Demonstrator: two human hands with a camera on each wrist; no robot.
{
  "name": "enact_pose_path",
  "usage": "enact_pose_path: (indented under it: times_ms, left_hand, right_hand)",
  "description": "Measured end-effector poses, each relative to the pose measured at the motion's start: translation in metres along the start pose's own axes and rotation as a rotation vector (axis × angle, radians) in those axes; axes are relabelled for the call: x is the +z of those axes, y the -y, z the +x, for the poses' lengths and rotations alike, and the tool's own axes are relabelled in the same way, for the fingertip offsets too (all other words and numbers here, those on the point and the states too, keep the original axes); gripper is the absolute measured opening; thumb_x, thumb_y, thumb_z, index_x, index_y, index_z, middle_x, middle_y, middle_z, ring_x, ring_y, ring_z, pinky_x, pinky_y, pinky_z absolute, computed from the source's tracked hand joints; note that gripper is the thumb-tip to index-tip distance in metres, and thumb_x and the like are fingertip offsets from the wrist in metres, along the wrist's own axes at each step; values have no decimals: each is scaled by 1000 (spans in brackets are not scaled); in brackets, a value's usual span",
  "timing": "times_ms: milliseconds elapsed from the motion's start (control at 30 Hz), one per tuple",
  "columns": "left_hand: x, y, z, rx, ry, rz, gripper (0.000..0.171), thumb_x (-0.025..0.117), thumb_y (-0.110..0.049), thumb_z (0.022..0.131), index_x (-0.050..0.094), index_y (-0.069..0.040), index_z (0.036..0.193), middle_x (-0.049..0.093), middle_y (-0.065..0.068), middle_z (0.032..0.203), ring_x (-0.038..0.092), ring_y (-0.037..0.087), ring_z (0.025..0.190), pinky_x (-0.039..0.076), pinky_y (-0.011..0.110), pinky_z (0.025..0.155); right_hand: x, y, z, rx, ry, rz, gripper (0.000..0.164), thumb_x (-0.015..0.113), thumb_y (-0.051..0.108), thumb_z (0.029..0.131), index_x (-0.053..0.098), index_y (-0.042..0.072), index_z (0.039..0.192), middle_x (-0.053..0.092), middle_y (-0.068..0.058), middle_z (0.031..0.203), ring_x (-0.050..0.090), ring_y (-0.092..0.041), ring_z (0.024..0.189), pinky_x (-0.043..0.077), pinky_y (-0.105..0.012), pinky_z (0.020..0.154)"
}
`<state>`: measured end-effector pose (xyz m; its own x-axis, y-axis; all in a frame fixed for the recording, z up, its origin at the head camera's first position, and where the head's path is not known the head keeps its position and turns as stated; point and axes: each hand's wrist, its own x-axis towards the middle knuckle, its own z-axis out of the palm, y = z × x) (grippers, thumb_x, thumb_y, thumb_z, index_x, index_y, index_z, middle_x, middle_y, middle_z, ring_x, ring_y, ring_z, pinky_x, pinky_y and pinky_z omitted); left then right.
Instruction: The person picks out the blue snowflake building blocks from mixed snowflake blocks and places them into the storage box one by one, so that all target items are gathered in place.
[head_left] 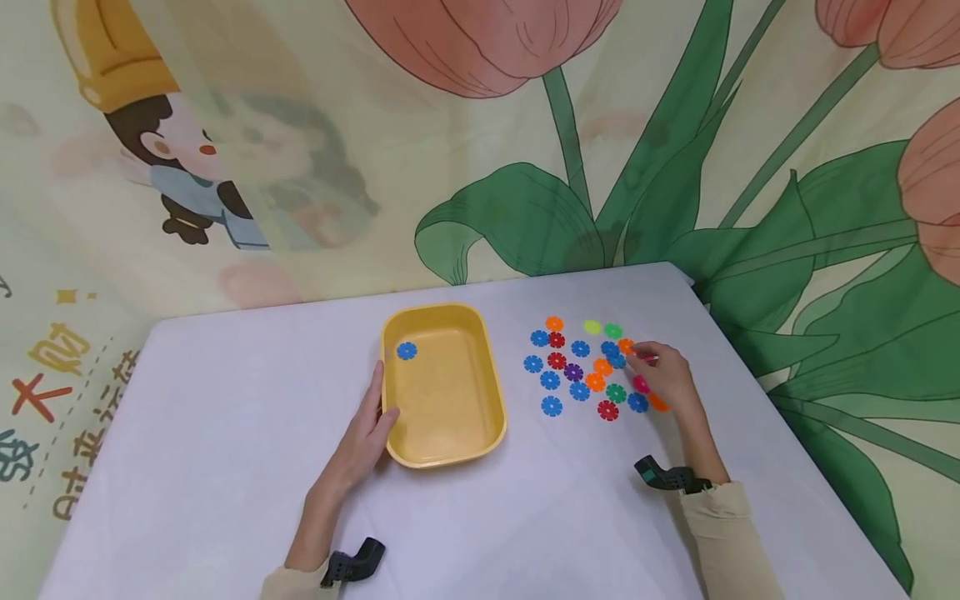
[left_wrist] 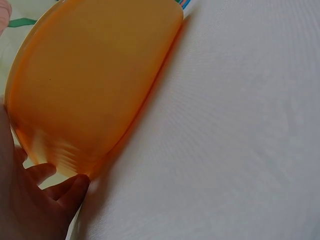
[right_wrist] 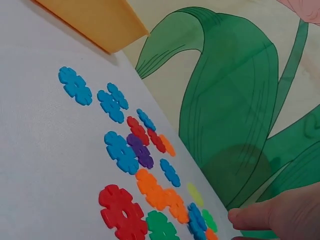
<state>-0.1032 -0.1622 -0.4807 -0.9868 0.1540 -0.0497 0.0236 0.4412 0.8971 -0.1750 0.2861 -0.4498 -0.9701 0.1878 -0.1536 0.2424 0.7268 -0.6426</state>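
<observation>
Your right hand (head_left: 666, 373) pinches a small pink disc (head_left: 647, 357), seen nearly edge-on, at the right side of the scattered plastic flower discs (head_left: 602, 367) (blue, red, orange and green, with a single purple one among them). Your left hand (head_left: 362, 446) grips the yellow rectangular tray (head_left: 450, 408) by its left side, thumb over the rim. Inside it, one blue flower disc (head_left: 407, 351) lies toward the far left corner. Tray and scattered discs sit apart on the white tablecloth (head_left: 225, 433).
</observation>
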Motion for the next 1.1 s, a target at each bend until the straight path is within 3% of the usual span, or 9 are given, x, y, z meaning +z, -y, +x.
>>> enact_pose_path:
  times_ms: [200,600,833,1100]
  left_hand:
    - [0,1,1,23,-3,0,71,39,-17,101,-4,-29,156,1,-3,165,5,19,152,8,8,111]
    - [0,4,2,38,-9,9,70,40,-17,101,-3,-28,156,1,-3,165,4,20,153,7,11,112]
    - [2,4,1,20,-3,4,70,39,-18,102,-3,-29,156,1,-4,165,4,19,153,8,20,117]
    - [0,5,2,34,-12,9,70,39,-17,101,-3,-27,157,1,-3,165,5,20,153,7,13,113]
  right_hand:
    - [6,1,7,2,20,-36,47,55,28,98,54,-4,132,56,-27,127,53,-40,114,55,-47,90]
    - [16,7,13,48,-2,-115,47,61,30,94,57,-8,121,58,-27,114,55,-37,99,56,-45,84]
    - [19,9,12,51,-6,-175,42,60,26,95,58,-10,116,54,-26,109,53,-36,96,55,-44,82]
    - [20,12,13,58,1,-183,43,60,26,95,57,-10,117,52,-26,109,53,-35,95,56,-43,81]
